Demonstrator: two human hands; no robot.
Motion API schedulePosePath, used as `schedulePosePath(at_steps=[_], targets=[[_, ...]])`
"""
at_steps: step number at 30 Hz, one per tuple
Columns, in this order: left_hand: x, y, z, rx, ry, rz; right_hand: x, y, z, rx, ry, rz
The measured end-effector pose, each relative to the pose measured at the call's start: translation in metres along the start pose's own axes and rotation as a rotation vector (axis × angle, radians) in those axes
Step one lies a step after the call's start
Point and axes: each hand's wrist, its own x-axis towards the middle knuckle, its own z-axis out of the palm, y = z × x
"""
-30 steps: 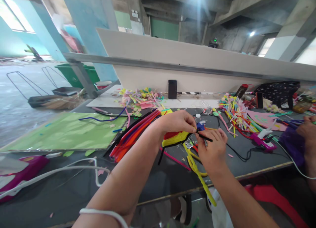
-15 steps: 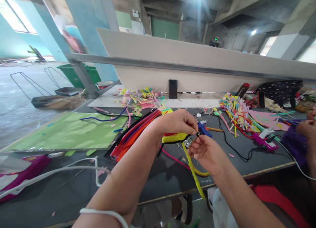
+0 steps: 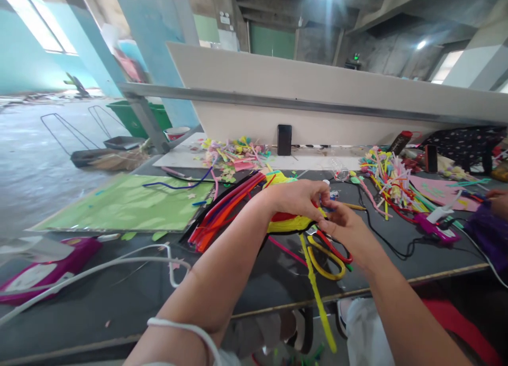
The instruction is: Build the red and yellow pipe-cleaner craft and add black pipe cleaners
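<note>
My left hand (image 3: 299,198) and my right hand (image 3: 345,226) meet over the table, fingertips pinched together at the right end of a yellow fuzzy pipe-cleaner piece (image 3: 286,226) with black edging and some red. The exact bit between the fingertips is hidden. A long yellow pipe cleaner (image 3: 315,286) hangs from the piece past the table edge. Below my right hand lie scissors (image 3: 328,273) with yellow and red handles. Left of the piece, a bundle of red, orange, purple and black pipe cleaners (image 3: 216,218) lies partly behind my left forearm.
A green sheet (image 3: 123,204) covers the table's left side, near a magenta power strip (image 3: 75,257) with white cables. At the back stand a phone (image 3: 284,140) and heaps of pipe-cleaner pieces (image 3: 387,178). Another magenta strip (image 3: 436,228) and another person's hand (image 3: 498,202) are at right.
My hands have come closer together, the right one now turned with its back more upward. The scissors handles show more clearly under it. The whole view has shifted slightly.
</note>
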Motion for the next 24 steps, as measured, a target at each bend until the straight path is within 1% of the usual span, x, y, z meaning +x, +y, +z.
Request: schedulePosePath(at_steps=[1,3,6,7,9,10,12,14,16,18,19,22,24], targets=[[0.001,0.0,0.002,-0.001,0.021,-0.013,0.0,0.001,0.005,0.047,-0.041,0.048],[0.003,0.0,0.005,-0.061,0.028,-0.027,0.001,0.003,0.008,0.128,-0.072,0.105],[0.004,-0.004,0.005,-0.249,0.063,-0.035,0.004,0.006,-0.001,0.239,-0.04,0.17],[0.004,-0.005,0.004,-0.317,0.095,-0.044,0.005,0.007,-0.007,0.259,-0.013,0.167],[0.002,-0.007,0.001,-0.419,0.178,-0.091,0.008,0.008,-0.02,0.27,0.053,0.107],[0.001,-0.007,-0.001,-0.444,0.212,-0.128,0.009,0.008,-0.025,0.271,0.095,0.065],[-0.001,-0.009,-0.005,-0.442,0.238,-0.205,0.011,0.007,-0.033,0.298,0.184,0.004],[-0.002,-0.011,-0.006,-0.424,0.187,-0.236,0.012,0.007,-0.037,0.362,0.269,-0.025],[-0.002,-0.014,-0.006,-0.433,0.093,-0.215,0.011,0.007,-0.038,0.418,0.329,-0.052],[0.0,-0.016,-0.004,-0.44,0.02,-0.191,0.011,0.008,-0.038,0.435,0.341,-0.078],[0.001,-0.017,-0.003,-0.437,-0.001,-0.184,0.011,0.009,-0.039,0.422,0.322,-0.084],[0.002,-0.017,-0.003,-0.406,-0.013,-0.172,0.012,0.01,-0.046,0.296,0.228,-0.104],[0.001,-0.015,-0.003,-0.371,-0.02,-0.159,0.011,0.007,-0.053,0.12,0.267,-0.18]])
